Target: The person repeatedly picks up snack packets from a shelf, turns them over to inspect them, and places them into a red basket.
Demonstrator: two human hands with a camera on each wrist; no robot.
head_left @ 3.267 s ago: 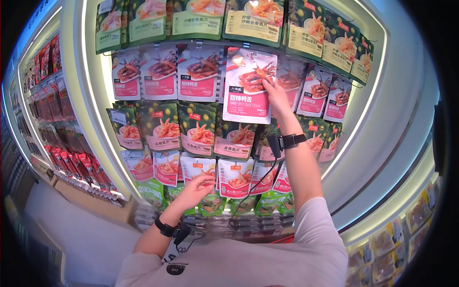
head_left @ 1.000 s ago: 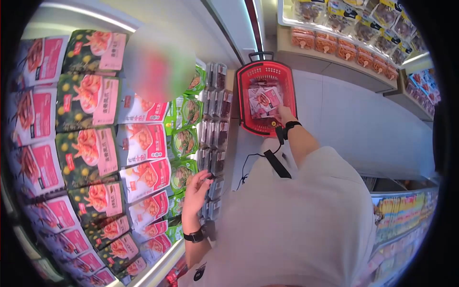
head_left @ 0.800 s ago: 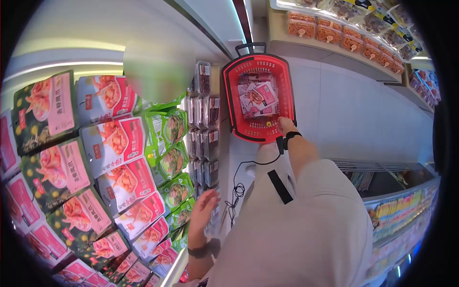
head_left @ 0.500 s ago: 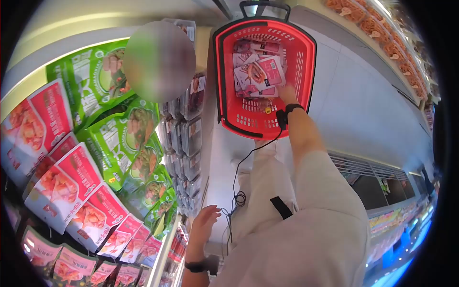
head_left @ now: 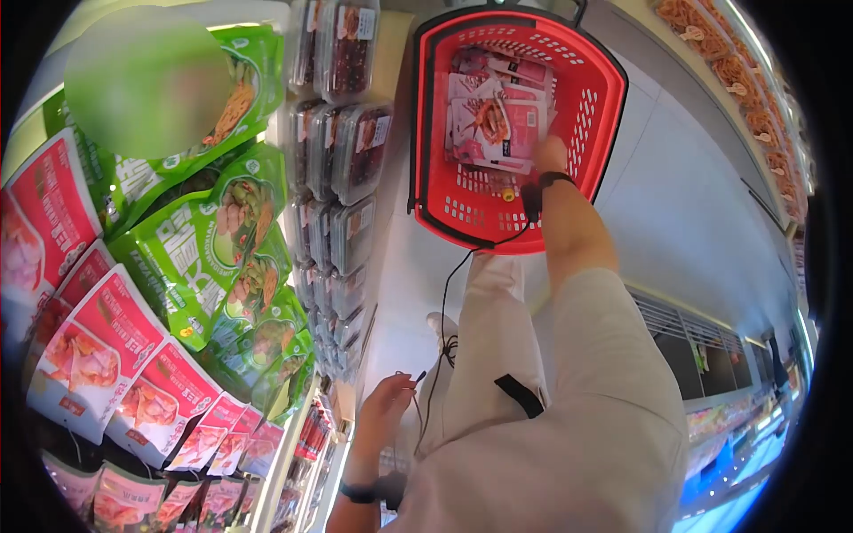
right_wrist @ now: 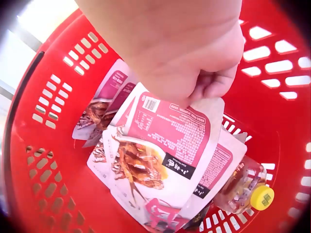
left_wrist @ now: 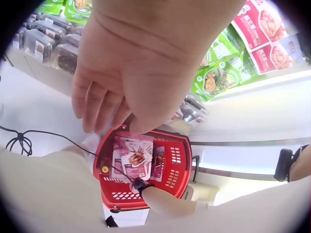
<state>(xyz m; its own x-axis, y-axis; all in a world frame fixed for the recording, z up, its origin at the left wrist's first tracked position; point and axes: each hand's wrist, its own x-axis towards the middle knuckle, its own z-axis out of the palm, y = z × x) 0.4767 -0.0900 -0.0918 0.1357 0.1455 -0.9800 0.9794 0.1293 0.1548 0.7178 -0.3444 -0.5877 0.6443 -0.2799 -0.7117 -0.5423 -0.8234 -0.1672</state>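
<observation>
In the right wrist view my right hand is inside a red shopping basket, its curled fingers pinching the edge of a pink and white duck tongue pouch. That pouch lies over several similar ones, printed side up. A bottle with a yellow cap lies beside them against the basket wall. The head view has my left hand lower down, away from the basket, with loosely bent fingers. Its palm and fingers hold nothing in the left wrist view.
Hanging green pouches and pink ones line the left side. Clear plastic boxes stack beside them. A black cable loops down near the legs. Pale floor lies right of the basket.
My right hand has brought the pouch from the rack down into the basket. The head view has turned downward and the basket appears larger. My left hand has moved from the rack, staying loose.
</observation>
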